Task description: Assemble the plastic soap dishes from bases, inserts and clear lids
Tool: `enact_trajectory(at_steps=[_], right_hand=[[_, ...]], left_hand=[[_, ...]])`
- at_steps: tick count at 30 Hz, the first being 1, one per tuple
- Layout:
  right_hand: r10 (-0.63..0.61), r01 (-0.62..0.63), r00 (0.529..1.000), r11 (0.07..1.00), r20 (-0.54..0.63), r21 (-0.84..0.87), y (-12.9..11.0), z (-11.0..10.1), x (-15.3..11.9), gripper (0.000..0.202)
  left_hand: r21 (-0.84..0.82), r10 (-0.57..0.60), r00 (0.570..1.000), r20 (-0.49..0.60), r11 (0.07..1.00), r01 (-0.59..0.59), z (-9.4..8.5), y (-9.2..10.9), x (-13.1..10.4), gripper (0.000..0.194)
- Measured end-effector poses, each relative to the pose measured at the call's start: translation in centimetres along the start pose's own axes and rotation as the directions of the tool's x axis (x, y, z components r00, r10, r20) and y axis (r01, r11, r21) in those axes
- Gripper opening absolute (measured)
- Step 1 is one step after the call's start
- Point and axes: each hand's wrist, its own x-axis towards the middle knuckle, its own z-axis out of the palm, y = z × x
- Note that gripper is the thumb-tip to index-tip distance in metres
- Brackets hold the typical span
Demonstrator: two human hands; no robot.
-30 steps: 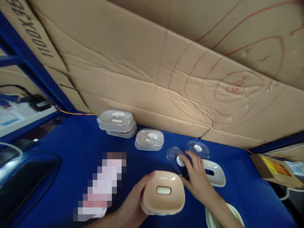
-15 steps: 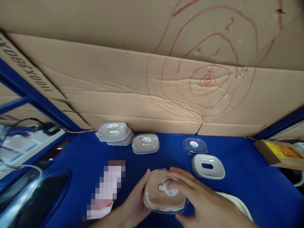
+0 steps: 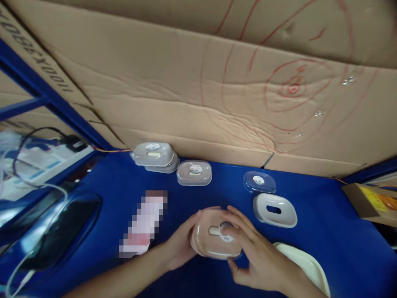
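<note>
A peach-coloured soap box (image 3: 214,244) with a clear lid, an oblong slot and a round sticker is between my hands, low in the middle of the view. My left hand (image 3: 182,246) grips its left side, thumb along the upper edge. Over its right side curls my right hand (image 3: 251,244), with a finger by the sticker and the thumb at the lower right edge. Beyond it to the right lie a white slotted dish (image 3: 287,211) and a loose clear lid (image 3: 259,182). My right forearm partly covers a cream tray-like piece (image 3: 304,260).
Several lidded boxes (image 3: 155,155) are stacked at the back left, beside a single lidded box (image 3: 194,173). A pixelated flat item (image 3: 144,223) lies on the blue table (image 3: 186,196). Cardboard (image 3: 149,82) walls off the back. A dark device (image 3: 58,231) with cables is at left, a carton (image 3: 369,203) at right.
The view has shifted, so the table items appear higher. Both hands still hold the soap box, now slightly higher in the view. The right fingers stay on its lid.
</note>
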Motion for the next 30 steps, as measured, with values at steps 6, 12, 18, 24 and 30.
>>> enact_trajectory(at_steps=[6,12,18,24,30], right_hand=[[-0.002,0.003,1.0,0.999,0.007,-0.053,0.0,0.6,-0.1,0.074],[-0.053,0.047,0.997,0.993,-0.052,-0.105,0.7,1.4,-0.2,0.069],[-0.058,0.054,0.998,0.99,-0.028,-0.128,1.2,1.6,-0.3,0.068],[-0.075,0.068,0.997,0.981,-0.034,-0.181,1.3,2.0,-0.4,0.066],[-0.076,0.087,0.996,0.949,0.047,-0.303,1.2,2.0,-0.2,0.071]], left_hand=[[0.015,0.025,0.997,0.068,1.0,-0.026,-0.4,0.0,-0.1,0.048],[0.012,0.006,0.997,0.073,1.0,-0.007,-0.6,-0.1,0.1,0.056],[-0.021,-0.034,0.998,0.058,0.999,0.035,-0.3,-0.1,0.1,0.055],[-0.019,-0.072,0.995,0.067,0.997,0.073,-0.3,-0.2,-0.2,0.062],[-0.007,-0.105,0.987,0.122,0.994,0.106,0.1,0.3,-0.3,0.07]])
